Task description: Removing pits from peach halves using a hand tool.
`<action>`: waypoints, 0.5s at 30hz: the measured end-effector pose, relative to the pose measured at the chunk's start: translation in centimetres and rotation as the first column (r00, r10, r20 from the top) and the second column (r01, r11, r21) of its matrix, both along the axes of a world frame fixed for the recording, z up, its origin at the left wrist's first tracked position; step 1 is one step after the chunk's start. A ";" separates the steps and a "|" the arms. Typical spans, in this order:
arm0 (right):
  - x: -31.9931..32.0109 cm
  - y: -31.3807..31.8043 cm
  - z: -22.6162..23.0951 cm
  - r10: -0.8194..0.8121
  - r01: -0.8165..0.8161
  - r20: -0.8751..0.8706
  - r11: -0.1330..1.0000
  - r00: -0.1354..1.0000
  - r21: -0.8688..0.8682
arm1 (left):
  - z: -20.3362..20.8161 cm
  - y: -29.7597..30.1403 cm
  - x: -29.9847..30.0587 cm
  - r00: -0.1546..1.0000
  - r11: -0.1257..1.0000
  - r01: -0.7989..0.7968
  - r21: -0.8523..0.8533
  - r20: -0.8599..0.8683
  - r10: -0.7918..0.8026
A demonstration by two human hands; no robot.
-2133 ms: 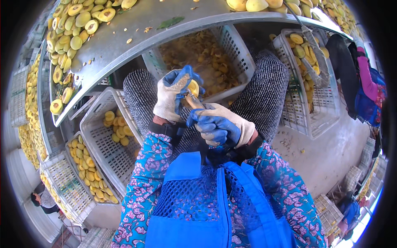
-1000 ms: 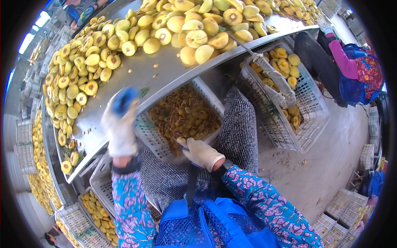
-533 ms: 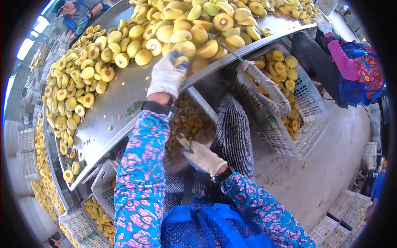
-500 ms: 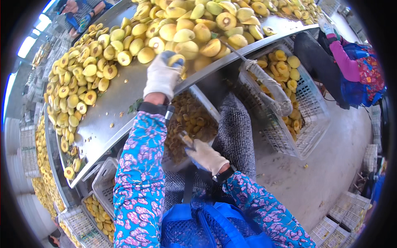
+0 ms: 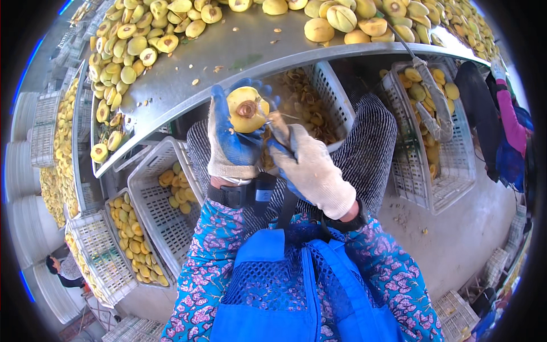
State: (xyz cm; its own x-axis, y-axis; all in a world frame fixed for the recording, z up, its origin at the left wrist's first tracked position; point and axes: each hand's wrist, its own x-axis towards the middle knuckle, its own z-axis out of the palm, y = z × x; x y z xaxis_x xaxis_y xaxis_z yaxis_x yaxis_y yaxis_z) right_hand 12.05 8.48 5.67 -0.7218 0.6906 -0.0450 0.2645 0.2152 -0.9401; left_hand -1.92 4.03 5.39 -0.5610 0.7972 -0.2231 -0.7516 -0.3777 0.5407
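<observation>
A halved yellow peach (image 5: pixel 242 122) rests in my left hand (image 5: pixel 231 151), cut face up with the brown pit hollow in its middle. Blue-coated glove fingers wrap round its far side. My right hand (image 5: pixel 319 168), in a white and blue glove, grips a small tool with a wooden handle (image 5: pixel 278 126). Its thin metal end meets the right edge of the peach; the exact shape of the tip is hard to make out. Below both hands, between my knees, a crate (image 5: pixel 333 88) holds brown and yellow scraps.
A metal table (image 5: pixel 188 71) ahead carries heaps of halved peaches (image 5: pixel 137 45). White crates (image 5: pixel 165 211) with fruit stand at left, another (image 5: pixel 424 176) at right. A cloth-wrapped bar (image 5: pixel 436 108) juts from the table edge. Another person (image 5: pixel 507 114) works at far right.
My left hand has drawn back from the heap on the table with a peach half. My right hand has come up beside it, bringing the tool to the fruit. The view has shifted.
</observation>
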 end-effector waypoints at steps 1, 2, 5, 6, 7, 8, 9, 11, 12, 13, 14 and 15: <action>-0.2 -0.4 0.2 0.020 -0.020 0.010 1.000 1.000 -0.016 | -0.1 -0.3 0.4 1.000 1.000 -0.016 0.017 -0.025 0.016; -0.3 -0.8 0.3 0.016 -0.016 0.017 1.000 1.000 -0.014 | -0.6 -0.3 0.6 0.997 0.998 -0.070 0.007 -0.042 0.070; -0.2 -1.6 0.1 -0.001 0.003 0.061 0.999 0.998 -0.037 | -0.5 -0.7 1.6 0.988 0.992 -0.118 0.033 -0.100 0.121; -0.2 -1.8 -0.1 0.005 -0.002 0.084 0.999 0.996 -0.039 | -0.4 -0.8 1.9 0.975 0.990 -0.137 0.029 -0.175 0.140; -0.2 -1.9 -0.2 0.012 -0.008 0.106 0.999 0.994 -0.041 | -0.8 -0.9 1.8 0.976 0.991 -0.133 0.030 -0.169 0.136; 0.0 -2.1 -0.4 0.009 -0.005 0.111 0.999 0.994 -0.039 | -1.5 -1.1 1.4 0.984 0.996 -0.082 0.046 -0.156 0.089; 0.1 -2.3 -0.6 0.023 -0.016 0.114 0.998 0.993 -0.060 | -1.7 -1.3 1.2 0.989 0.997 -0.035 0.062 -0.144 0.044; 0.2 -2.4 -0.4 0.039 -0.029 0.120 0.996 0.992 -0.082 | -1.6 -1.6 1.3 0.983 0.998 -0.065 0.005 -0.174 0.065; 0.2 -2.3 0.0 0.101 -0.079 0.136 0.983 0.986 -0.163 | -1.6 -1.7 1.4 0.974 0.994 -0.095 -0.052 -0.210 0.082; 0.2 -2.2 0.5 0.164 -0.125 0.146 0.962 0.976 -0.244 | -1.8 -1.7 1.2 0.975 0.994 -0.096 -0.053 -0.206 0.083; 0.3 -2.3 1.1 0.213 -0.170 0.195 0.962 0.957 -0.214 | -2.1 -1.8 0.8 0.974 0.992 -0.089 -0.091 -0.217 0.067; 0.3 -2.6 1.5 0.259 -0.218 0.243 0.958 0.935 -0.185 | -2.1 -1.9 0.6 0.972 0.988 -0.084 -0.129 -0.229 0.052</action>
State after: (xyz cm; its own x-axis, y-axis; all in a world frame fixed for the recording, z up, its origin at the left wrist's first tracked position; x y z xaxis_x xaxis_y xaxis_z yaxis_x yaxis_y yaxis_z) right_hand 12.33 5.86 7.18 -0.8124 0.4694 -0.3461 0.4645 0.1620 -0.8706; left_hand -1.36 2.17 3.28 -0.6609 0.7262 -0.1896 -0.5804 -0.3343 0.7425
